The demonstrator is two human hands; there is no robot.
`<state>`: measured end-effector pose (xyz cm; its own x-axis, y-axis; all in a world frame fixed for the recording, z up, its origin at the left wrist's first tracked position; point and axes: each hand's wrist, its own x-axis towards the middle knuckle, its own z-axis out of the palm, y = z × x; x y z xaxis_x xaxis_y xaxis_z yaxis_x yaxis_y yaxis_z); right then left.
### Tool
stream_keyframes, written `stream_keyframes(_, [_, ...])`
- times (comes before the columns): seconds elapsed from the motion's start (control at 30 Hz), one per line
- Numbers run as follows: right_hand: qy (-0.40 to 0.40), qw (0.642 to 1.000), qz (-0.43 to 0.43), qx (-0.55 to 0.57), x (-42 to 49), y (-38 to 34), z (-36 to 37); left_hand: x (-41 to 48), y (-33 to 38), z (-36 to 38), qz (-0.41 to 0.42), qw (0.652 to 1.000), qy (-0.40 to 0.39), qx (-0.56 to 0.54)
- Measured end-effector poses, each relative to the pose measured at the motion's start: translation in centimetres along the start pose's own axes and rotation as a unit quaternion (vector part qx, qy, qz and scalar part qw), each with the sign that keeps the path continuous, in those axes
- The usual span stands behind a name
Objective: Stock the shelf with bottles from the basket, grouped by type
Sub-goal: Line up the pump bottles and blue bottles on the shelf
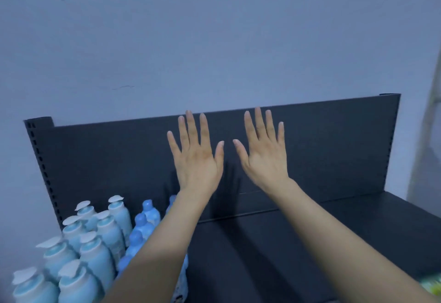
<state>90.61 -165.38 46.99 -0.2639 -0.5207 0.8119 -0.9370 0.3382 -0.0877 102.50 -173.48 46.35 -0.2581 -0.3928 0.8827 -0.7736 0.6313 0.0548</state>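
Left grip point(195, 157) and right grip point(265, 154): we see both spread flat, fingers straight, holding nothing, raised before the back panel of the dark shelf point(238, 255). We log pale teal bottles point(90, 243) upright at the shelf's left end, blue bottles point(143, 226) just beside them, on their right.

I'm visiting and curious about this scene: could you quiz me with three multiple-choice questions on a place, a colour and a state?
1. Where on the shelf do the bottles stand? A left end; B right end; C middle.
2. What colour is the back panel? A white; B black; C red.
3. The left hand and right hand are: A spread open, holding nothing; B gripping bottles; C fists.
Answers: 1 A, they cluster at the left; 2 B, the panel is dark; 3 A, fingers are straight and apart.
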Motion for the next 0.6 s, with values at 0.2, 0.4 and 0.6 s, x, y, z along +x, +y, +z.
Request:
stream_keyframes(0.2, [0.009, 0.996, 0.064, -0.064, -2.8, 5.2, -3.2, -0.8, 6.5, 0.5, 0.042, 0.996, -0.008, -0.075])
stream_keyframes(0.4, [0.021, 0.982, 0.131, -0.133, -6.5, 12.8, -7.8, -2.3, 15.6, 0.7, 0.089, 0.982, -0.023, -0.164])
stream_keyframes(0.6, [0.02, 0.964, 0.177, -0.198, -11.3, 21.4, -12.8, -5.2, 26.6, 0.3, 0.139, 0.96, -0.043, -0.237])
